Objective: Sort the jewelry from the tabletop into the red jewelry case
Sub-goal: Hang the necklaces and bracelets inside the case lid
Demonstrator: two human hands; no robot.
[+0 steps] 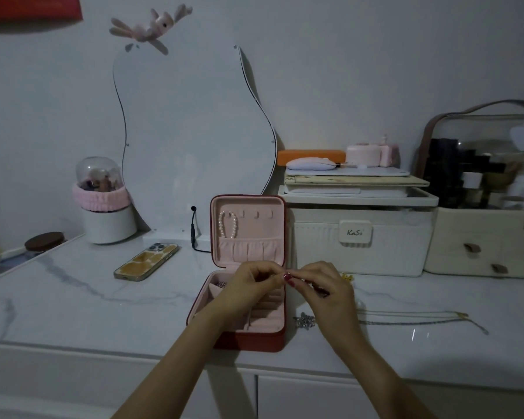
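Both hands, left hand point(248, 285) and right hand point(327, 287), pinch something tiny above the red jewelry case point(248, 340).

I've got the case point(248, 300) open at the table's point(73, 297) front, lid upright, bracelet point(227, 224) hanging inside it. Phone point(146, 261) lies to its left, mirror point(194, 140) behind. Brooch point(305, 321) sits just right of the case, chains point(421, 317) further right, storage box point(357, 237) behind them.
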